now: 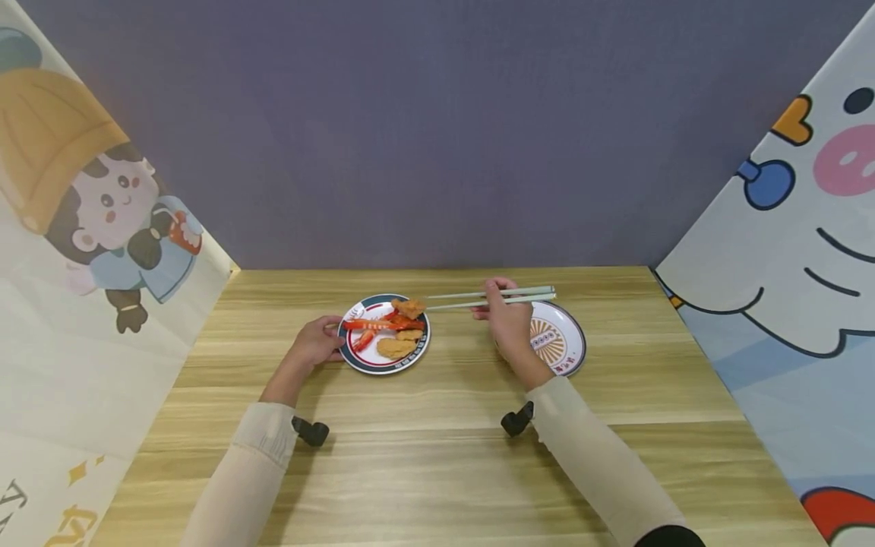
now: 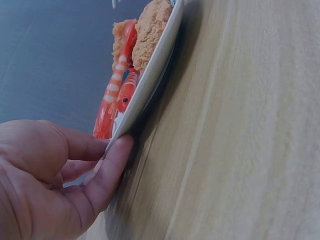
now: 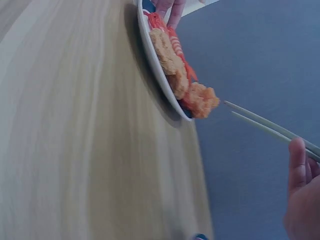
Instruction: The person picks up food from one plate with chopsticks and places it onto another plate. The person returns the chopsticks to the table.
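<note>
My left hand (image 1: 320, 342) pinches the left rim of a round plate (image 1: 383, 370), thumb and fingers on either side of the edge in the left wrist view. Red-and-white toy-like shrimp (image 2: 111, 92) and several golden fried pieces (image 1: 396, 348) lie on this plate. In my right hand (image 1: 509, 327) is a pair of pale green chopsticks (image 1: 529, 295), held level and pointing left. Their tips are slightly parted, just short of the fried piece (image 3: 202, 100) at the plate's far right edge, with a small gap in the right wrist view.
A second plate (image 1: 570, 334), white with a sunburst print, sits under and right of my right forearm, which partly hides it. The wooden table (image 1: 424, 471) meets a grey-purple panel (image 1: 437, 152) behind. Cartoon-printed panels flank both sides.
</note>
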Demonstrator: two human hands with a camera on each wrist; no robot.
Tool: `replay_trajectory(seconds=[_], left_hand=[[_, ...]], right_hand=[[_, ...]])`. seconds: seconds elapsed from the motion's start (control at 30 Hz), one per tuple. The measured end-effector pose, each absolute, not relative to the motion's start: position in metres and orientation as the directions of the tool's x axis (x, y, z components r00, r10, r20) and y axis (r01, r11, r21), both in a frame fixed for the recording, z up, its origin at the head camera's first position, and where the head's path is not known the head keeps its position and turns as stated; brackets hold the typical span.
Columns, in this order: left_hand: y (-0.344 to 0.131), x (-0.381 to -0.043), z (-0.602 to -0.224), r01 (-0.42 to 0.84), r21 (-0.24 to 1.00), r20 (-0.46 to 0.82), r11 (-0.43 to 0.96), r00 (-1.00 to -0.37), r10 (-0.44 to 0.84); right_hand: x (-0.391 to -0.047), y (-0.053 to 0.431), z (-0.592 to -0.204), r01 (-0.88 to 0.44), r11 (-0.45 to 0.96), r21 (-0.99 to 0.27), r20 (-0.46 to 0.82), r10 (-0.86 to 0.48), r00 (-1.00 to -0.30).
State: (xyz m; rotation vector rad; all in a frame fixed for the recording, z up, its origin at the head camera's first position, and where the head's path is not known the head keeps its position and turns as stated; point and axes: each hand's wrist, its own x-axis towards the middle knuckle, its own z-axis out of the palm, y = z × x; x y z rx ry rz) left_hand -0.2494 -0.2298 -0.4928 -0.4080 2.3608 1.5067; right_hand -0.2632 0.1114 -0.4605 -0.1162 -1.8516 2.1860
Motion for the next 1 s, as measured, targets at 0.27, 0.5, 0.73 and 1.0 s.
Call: replay_trajectory(seconds=[0.27,0.5,0.73,1.0], left_hand=[[-0.228,-0.251,-0.491,-0.403,0.818,-0.409,0.411,-0.909,-0.077],[-0.228,-0.250,-0.492,-0.406,0.820,-0.412,0.404,-0.908,-0.075],[-0.229,-0.250,-0.496,-0.406,0.826,-0.410,0.390,-0.909,-0.077],[-0.229,-0.250,-0.496,-0.405,0.822,-0.409,0.401,-0.909,-0.080]], right_hand=[[-0.243,0.131,-0.440,-0.184,0.027,-0.982,0.186,0.114,-0.976],[-0.220,0.144,-0.434,-0.187,0.191,-0.964,0.187,-0.016,-0.982],[-0.192,0.157,-0.436,-0.415,0.444,-0.794,0.379,-0.172,-0.909],[-0.168,0.156,-0.448,-0.891,0.423,-0.165,0.771,-0.507,-0.384]])
